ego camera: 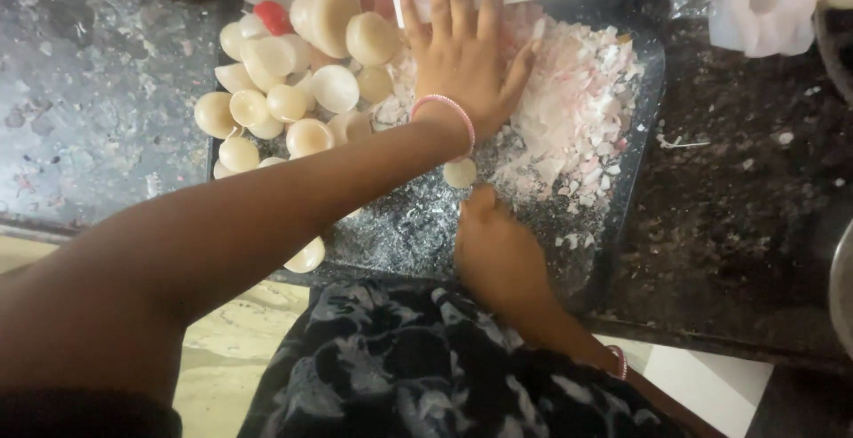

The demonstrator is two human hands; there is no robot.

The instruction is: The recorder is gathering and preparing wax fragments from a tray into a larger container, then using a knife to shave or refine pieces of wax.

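On the dark tray (635, 145), centre of the counter: heap of pink-white broken flakes (577, 109), far right part. My left hand (466, 51) lies flat on the heap's left edge, fingers spread, holding nothing; pink bangle (449, 105) at wrist. My right hand (498, 247) sits near edge of tray, curled, grip can't tell. Pile of cream half-shell cups (302, 74) far left, one red piece (273, 17) among them. White cloth (764, 3) far right.
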